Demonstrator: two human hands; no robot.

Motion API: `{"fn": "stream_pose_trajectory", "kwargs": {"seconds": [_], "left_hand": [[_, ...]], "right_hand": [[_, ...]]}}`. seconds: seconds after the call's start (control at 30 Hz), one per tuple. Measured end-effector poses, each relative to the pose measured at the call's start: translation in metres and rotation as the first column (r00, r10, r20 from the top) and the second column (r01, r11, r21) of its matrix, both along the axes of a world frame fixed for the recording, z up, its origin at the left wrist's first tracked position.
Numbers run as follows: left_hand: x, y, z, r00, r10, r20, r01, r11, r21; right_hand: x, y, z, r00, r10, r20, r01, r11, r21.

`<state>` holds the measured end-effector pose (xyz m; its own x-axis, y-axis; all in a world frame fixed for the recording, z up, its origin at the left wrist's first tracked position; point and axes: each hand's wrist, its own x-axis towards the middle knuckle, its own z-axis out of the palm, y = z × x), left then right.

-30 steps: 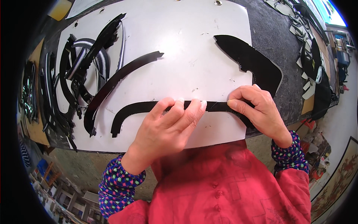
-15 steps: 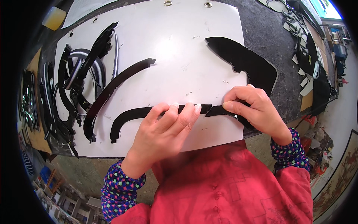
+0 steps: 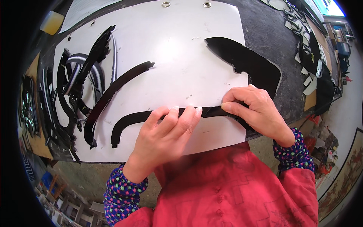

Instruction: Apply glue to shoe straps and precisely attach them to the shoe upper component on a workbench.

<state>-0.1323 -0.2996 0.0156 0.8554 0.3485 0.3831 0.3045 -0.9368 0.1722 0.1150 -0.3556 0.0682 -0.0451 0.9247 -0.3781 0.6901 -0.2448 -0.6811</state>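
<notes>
A black curved strip (image 3: 130, 118) lies near the front of the white board, bending down at its left end. My left hand (image 3: 164, 132) presses its fingertips onto this strip, holding it down; the thumb is hidden. A second black strip (image 3: 212, 112) meets or overlaps its right end, and which of the two I cannot tell. Between thumb and bent fingers, my right hand (image 3: 255, 109) pinches that second strip, whose far part curves down under the hand. Beyond my right hand, a broad black piece (image 3: 242, 56) with a notched edge rests on the board.
The white board (image 3: 170, 83) covers much of the dark table (image 3: 261, 41). Another curved black strip (image 3: 115, 89) and a tangle of black strips (image 3: 81, 75) lie to the left. Black and white scraps (image 3: 310, 64) are piled at far right. A yellowish block (image 3: 51, 22) sits back left.
My right hand has shifted slightly left with its strip. The visible slanted step between the two strips has closed up, their ends now meeting or overlapping. My left hand stays almost in place.
</notes>
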Motion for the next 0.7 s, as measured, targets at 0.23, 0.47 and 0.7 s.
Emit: {"fn": "stream_pose_trajectory", "kwargs": {"seconds": [0.23, 0.47, 0.7], "left_hand": [[0.0002, 0.0025, -0.0015, 1.0, -0.023, 0.009, 0.023, 1.0, 0.015], [-0.0011, 0.0015, 0.0001, 1.0, -0.022, 0.001, 0.022, 1.0, -0.001], [-0.0001, 0.0021, 0.0002, 1.0, -0.029, -0.006, 0.029, 0.999, 0.027]], "right_hand": [[0.0013, 0.0007, -0.0006, 1.0, -0.002, 0.002, 0.002, 0.999, -0.049], [0.0003, 0.0007, -0.0002, 1.0, 0.004, -0.001, -0.004, 0.999, -0.037], [-0.0001, -0.0006, -0.0016, 1.0, 0.009, 0.018, -0.009, 1.0, -0.006]]}}
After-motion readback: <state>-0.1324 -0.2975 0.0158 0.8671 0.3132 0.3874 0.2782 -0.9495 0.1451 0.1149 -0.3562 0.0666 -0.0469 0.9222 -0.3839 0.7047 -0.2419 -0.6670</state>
